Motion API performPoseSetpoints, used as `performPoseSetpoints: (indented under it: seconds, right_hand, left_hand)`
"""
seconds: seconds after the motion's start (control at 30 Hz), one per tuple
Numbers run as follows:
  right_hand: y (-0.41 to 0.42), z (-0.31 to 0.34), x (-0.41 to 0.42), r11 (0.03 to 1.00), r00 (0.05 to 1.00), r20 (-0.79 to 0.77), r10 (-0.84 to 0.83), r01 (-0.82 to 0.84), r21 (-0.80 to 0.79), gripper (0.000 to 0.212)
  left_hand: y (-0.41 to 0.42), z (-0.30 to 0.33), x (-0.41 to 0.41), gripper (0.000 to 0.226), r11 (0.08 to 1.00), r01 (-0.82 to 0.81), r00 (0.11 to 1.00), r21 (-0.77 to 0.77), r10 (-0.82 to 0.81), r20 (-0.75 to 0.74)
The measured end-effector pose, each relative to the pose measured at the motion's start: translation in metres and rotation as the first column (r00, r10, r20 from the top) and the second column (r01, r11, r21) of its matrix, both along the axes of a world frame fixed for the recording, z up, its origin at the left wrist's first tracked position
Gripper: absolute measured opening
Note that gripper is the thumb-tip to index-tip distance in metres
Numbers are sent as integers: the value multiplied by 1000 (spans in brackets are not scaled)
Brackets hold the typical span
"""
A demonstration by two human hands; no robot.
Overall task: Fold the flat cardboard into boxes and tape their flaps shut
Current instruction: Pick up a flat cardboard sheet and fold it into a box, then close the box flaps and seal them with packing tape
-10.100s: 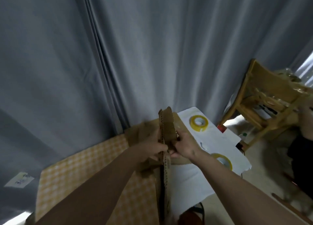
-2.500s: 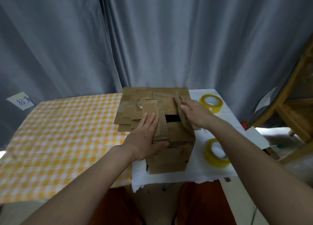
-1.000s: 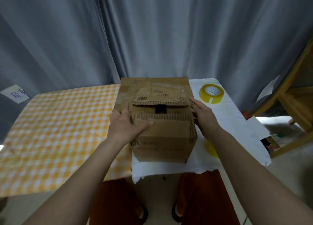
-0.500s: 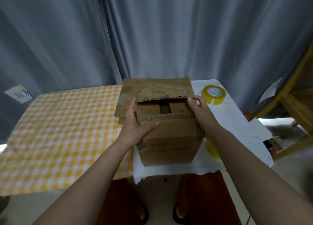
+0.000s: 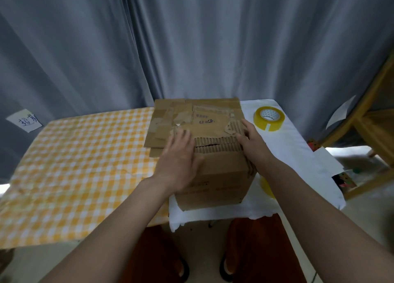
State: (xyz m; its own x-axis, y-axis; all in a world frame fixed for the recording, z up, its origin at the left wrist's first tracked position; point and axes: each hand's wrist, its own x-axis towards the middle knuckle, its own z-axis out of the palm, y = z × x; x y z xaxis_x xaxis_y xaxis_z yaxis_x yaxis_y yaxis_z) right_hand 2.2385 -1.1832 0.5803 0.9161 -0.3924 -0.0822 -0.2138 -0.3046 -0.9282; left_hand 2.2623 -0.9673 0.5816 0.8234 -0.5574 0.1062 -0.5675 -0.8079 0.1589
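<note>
Nearest the camera, two bare forearms are reaching forward over the person's dark red trousers and sandalled feet toward a cardboard box (image 5: 215,180) that is standing on the white cloth (image 5: 294,152) at the near edge of the table. The left hand (image 5: 179,165) is lying flat on the box's top left, fingers straight and together, pressing the near flap down. The right hand (image 5: 251,144) is resting on the top right edge, fingers extended over the corrugated flap (image 5: 219,142) (the two flap edges are meeting in a thin dark seam). Just right of the box, a yellow tape roll (image 5: 266,189) is peeking out, mostly hidden. Behind the box, a stack of flat cardboard (image 5: 170,116) is lying across the yellow checked tablecloth (image 5: 81,165) and the white cloth. Farther right, a second tape roll (image 5: 269,118) is sitting near the grey curtain (image 5: 191,44).
</note>
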Motion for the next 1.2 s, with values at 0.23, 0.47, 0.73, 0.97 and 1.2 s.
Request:
performPoseSetpoints:
  seconds: [0.23, 0.47, 0.73, 0.97, 1.2]
  right_hand:
    - [-21, -10, -9, 991, 997, -4, -81, 81, 111, 36]
    - [-74, -84, -56, 903, 829, -530, -180, -75, -423, 29]
    - [-75, -126, -85, 691, 807, -537, -246, -242, -681, 34]
    - [-89, -121, -80, 805, 847, -457, -272, -59, -590, 32]
    - [-93, -33, -82, 976, 985, -13, -175, 171, -138, 14]
  left_hand:
    - [-56, 3, -7, 86, 957, 170, 980, 234, -140, -139]
    - [-83, 10, -26, 99, 956, 50, 998, 290, -35, -58]
    - [-90, -2, -32, 92, 979, 28, 996, 200, -43, 74]
    - [-83, 0, -28, 72, 993, 49, 999, 106, -50, 9]
    - [-81, 9, -21, 86, 979, -24, 985, -202, -11, -170]
